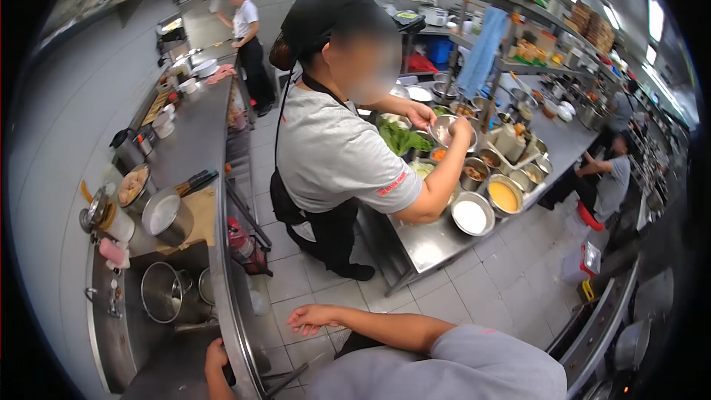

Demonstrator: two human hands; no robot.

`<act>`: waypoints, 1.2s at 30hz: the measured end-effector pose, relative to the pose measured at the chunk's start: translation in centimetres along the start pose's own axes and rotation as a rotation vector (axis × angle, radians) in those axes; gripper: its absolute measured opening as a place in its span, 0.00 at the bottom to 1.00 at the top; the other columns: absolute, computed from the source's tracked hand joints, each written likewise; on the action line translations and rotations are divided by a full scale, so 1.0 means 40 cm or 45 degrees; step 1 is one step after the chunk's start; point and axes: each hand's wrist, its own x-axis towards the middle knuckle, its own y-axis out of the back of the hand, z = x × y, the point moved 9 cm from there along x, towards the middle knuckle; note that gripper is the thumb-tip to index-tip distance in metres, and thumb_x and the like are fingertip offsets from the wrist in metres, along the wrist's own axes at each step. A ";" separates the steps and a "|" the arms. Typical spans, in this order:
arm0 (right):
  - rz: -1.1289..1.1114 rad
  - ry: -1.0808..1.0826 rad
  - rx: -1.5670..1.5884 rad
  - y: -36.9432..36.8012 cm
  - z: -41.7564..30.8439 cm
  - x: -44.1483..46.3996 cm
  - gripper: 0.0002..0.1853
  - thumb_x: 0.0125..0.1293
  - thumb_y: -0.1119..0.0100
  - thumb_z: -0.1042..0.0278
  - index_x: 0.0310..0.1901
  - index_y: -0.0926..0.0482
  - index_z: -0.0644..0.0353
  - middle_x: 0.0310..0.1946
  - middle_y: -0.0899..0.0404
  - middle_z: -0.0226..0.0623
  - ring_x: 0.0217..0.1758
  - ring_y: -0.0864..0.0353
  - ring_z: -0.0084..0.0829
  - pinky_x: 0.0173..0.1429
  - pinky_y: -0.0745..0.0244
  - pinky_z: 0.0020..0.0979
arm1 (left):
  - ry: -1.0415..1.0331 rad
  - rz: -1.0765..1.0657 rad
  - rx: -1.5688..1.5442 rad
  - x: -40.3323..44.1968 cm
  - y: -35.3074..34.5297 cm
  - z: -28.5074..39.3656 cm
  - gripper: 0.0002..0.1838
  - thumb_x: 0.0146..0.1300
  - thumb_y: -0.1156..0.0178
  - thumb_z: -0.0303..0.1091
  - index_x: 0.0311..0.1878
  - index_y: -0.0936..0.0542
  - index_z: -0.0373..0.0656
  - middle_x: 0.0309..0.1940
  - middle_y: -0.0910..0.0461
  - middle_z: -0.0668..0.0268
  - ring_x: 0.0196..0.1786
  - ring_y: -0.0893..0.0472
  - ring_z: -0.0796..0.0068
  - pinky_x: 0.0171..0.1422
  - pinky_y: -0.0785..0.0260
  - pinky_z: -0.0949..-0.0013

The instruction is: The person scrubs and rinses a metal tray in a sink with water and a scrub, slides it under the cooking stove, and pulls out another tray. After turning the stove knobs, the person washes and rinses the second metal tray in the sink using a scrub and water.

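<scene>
One empty right hand hangs above tiled floor; left hand, grip unclear, is by the sink.

Lettering on the grey sleeve looks too small to read.

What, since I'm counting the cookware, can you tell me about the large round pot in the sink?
The pot looks like shiny bare metal, with a round rim; a curved strip at its right may be a handle. Its mouth is open, without a lid; glare inside makes it unclear whether it holds water. It sits in the sink, beside another metal vessel; whether they touch is unclear. The left hand is apart from it.
</scene>
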 end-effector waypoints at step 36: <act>-0.178 0.438 -1.058 -0.300 -0.607 1.141 0.20 0.61 0.39 0.72 0.55 0.23 0.65 0.37 0.19 0.40 0.37 0.19 0.33 0.43 0.24 0.32 | 0.785 0.145 0.403 -0.056 0.216 -0.210 0.17 0.67 0.50 0.37 0.54 0.18 0.59 0.62 0.26 0.66 0.72 0.37 0.55 0.75 0.60 0.34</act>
